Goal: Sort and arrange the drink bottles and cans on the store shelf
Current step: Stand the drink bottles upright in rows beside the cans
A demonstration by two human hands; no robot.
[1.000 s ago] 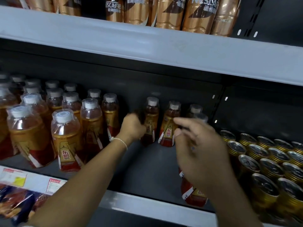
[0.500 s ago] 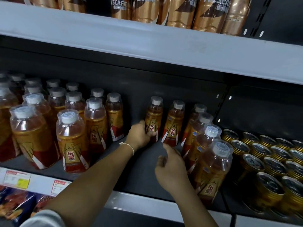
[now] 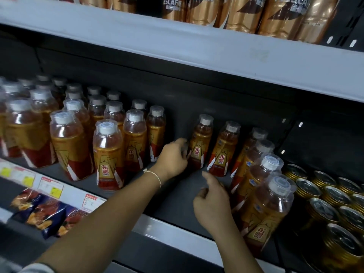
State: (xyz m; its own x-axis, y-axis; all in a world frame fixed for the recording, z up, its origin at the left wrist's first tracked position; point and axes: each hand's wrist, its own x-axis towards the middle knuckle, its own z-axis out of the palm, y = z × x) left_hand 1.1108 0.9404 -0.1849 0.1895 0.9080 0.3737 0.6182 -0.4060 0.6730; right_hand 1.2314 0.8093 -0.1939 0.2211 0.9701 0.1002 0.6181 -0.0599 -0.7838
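You are standing at a retail drinks display in a shop. Take the dark shelf (image 3: 177,196) as your landmark: on it stand many identical amber drink bottles (image 3: 108,152) with white caps and matching gold-and-red labels, lined up in rows front to back. At its right end sit packed rows of gold cans (image 3: 323,196), tops up. Along its front edge, toward the left, paper price tags (image 3: 50,187) are stuck to the pale rail. Above it, a second shelf (image 3: 197,46) carries copper-coloured Nescafé bottles (image 3: 242,12). Below its front edge, at the lower left, lie printed snack packets (image 3: 47,215).
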